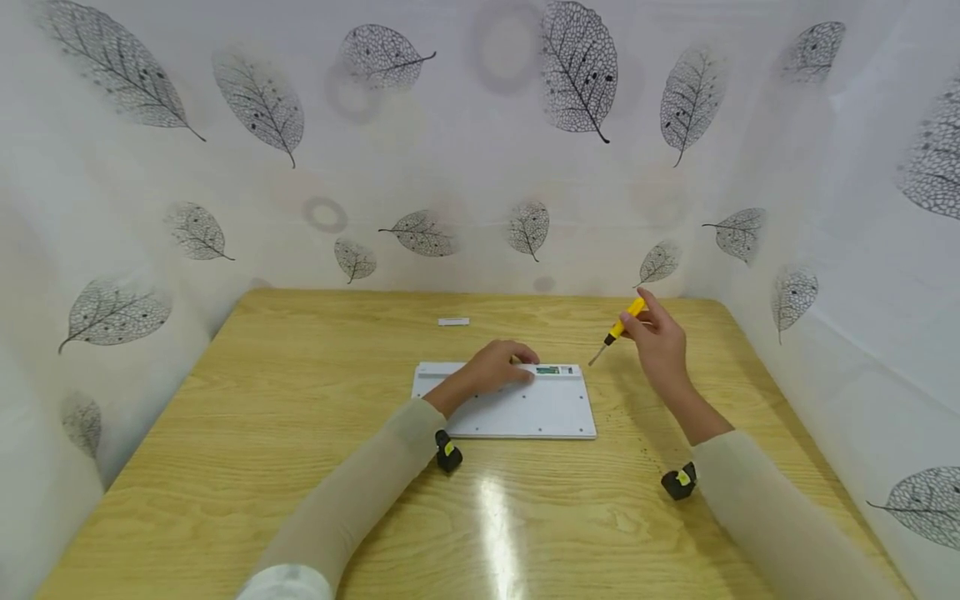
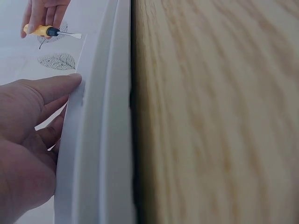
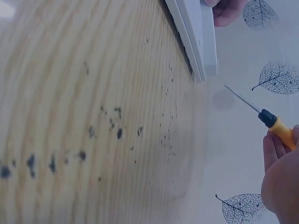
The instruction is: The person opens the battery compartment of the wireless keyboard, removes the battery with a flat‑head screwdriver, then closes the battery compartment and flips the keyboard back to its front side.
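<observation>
A white keyboard lies face down on the table, small screw holes dotting its back. Along its far edge runs a raised bar, where an uncovered compartment shows something green inside. My left hand grips this bar, thumb on the near side and fingers over the far edge. To the right, my right hand holds a screwdriver with a yellow and black handle. Its metal tip points down and left, just off the keyboard's far right corner. In the right wrist view, the screwdriver sits apart from the keyboard.
Behind the keyboard lies a small white strip. Dark specks are scattered over the wood table right of the keyboard. A pale curtain with leaf prints encloses the back and sides.
</observation>
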{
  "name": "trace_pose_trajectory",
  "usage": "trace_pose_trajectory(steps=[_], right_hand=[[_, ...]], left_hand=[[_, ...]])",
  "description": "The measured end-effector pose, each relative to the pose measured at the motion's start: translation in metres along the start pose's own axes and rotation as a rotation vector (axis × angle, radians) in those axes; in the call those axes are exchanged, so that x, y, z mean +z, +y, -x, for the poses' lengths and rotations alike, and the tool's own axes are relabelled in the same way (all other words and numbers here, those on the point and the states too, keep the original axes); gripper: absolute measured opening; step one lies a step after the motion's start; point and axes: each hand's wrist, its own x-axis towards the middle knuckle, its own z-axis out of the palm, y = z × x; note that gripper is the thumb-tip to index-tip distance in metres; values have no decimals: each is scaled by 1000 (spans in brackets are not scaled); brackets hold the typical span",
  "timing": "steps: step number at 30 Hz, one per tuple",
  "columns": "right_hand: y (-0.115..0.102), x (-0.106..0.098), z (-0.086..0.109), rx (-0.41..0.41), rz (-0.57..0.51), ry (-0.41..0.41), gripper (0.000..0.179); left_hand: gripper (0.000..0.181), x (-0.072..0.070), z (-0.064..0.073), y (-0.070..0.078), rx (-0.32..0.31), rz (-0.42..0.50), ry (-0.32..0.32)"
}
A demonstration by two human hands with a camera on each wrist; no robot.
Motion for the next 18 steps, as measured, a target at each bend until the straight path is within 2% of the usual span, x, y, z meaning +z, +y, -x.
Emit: trace_pose_trajectory(steps=[2,4,6,9,18], right_hand=[[-12,3,6,1,6,4,58],[-13,7,8,-12,11,16,54],[-13,10,9,-33,18,21,52],[-1,14,5,-60,31,30,50],[-7,29,11,-58,40,24,52]], left_hand=[[28,0,0,0,5,0,-1],[28,0,0,0,7,0,-1],[28,0,0,0,11,2,-3],[28,0,-1,0,14,2,-4],[29,0,-2,-1,10,8,-13]])
